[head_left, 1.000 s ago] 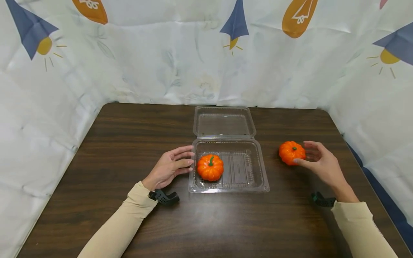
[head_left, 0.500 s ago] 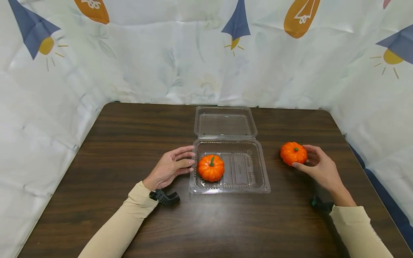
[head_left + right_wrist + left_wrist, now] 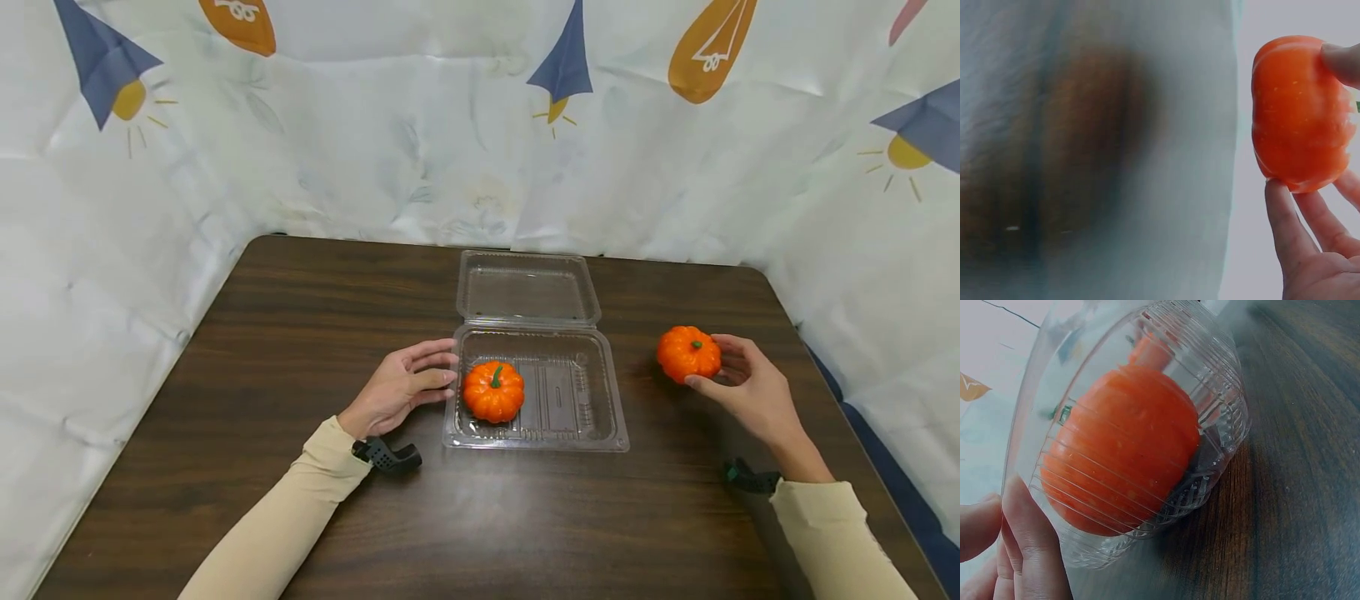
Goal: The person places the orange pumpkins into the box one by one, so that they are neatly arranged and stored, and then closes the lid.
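Note:
A clear plastic clamshell container (image 3: 555, 443) lies on the table with its lid (image 3: 527, 287) folded back. Inside its left half sits an orange toy pumpkin (image 3: 493, 392) with a green stem, seen through the ribbed wall in the left wrist view. At the left side, my left hand (image 3: 401, 387) pinches the container's rim between thumb and fingers. Off to the right, my right hand (image 3: 750, 387) grips a second orange pumpkin (image 3: 687, 354) from its right side. The right wrist view shows the thumb and fingertips on opposite sides of this pumpkin (image 3: 1300, 115).
The dark wood-grain table (image 3: 337, 292) has rounded far corners. White printed curtains (image 3: 360, 125) hang behind it and along both sides. Each wrist wears a black strap, such as the left strap (image 3: 386, 457).
My right fingers have drawn in around the right pumpkin, which has shifted slightly away from the container. My left hand keeps its place at the rim. The head view has swung a little.

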`<state>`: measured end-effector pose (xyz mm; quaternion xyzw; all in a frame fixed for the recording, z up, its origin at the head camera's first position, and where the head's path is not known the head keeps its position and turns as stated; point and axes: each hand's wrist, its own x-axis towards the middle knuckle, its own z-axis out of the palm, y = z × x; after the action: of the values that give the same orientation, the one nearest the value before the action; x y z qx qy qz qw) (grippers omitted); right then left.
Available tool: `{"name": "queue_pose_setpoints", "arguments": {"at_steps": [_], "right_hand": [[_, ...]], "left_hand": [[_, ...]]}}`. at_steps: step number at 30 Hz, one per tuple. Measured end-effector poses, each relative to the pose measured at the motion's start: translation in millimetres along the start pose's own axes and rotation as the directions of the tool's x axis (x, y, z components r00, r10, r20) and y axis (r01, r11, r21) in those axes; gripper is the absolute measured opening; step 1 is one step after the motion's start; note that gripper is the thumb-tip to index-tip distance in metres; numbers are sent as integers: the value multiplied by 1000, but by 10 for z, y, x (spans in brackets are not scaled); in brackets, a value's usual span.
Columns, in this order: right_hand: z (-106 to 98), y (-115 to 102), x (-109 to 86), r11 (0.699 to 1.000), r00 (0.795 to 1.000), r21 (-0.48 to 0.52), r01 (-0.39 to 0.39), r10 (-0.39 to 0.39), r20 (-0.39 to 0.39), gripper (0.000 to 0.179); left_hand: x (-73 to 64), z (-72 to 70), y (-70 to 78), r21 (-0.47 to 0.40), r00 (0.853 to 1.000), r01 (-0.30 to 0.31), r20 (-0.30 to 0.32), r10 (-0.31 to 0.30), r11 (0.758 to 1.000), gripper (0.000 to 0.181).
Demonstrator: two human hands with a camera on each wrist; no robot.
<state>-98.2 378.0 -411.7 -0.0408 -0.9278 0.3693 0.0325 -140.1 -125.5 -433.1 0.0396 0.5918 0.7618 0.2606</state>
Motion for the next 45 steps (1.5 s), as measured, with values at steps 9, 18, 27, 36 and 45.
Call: {"name": "queue_pose_setpoints", "arguments": {"at_steps": [9, 18, 27, 36, 45], "right_hand": [[-27, -222, 43, 995, 995, 20, 99, -98, -15, 75], [-5, -453, 68, 985, 986, 42, 165, -164, -19, 75], [13, -606, 70, 972, 976, 88, 218, -218, -9, 75], [16, -684, 80, 961, 966, 93, 259, -258, -15, 77], [46, -783, 76, 949, 955, 116, 294, -295, -5, 77]], "left_hand": [[23, -9, -23, -3, 1000, 3, -4, -3, 1000, 62], [31, -19, -44, -5, 1000, 1, -3, -1, 1000, 63], [22, -9, -35, -16, 1000, 0, -3, 0, 1000, 61], [19, -20, -40, -5, 1000, -12, 10, 12, 1000, 62], [8, -12, -29, -4, 1000, -10, 6, 10, 1000, 61]]}}
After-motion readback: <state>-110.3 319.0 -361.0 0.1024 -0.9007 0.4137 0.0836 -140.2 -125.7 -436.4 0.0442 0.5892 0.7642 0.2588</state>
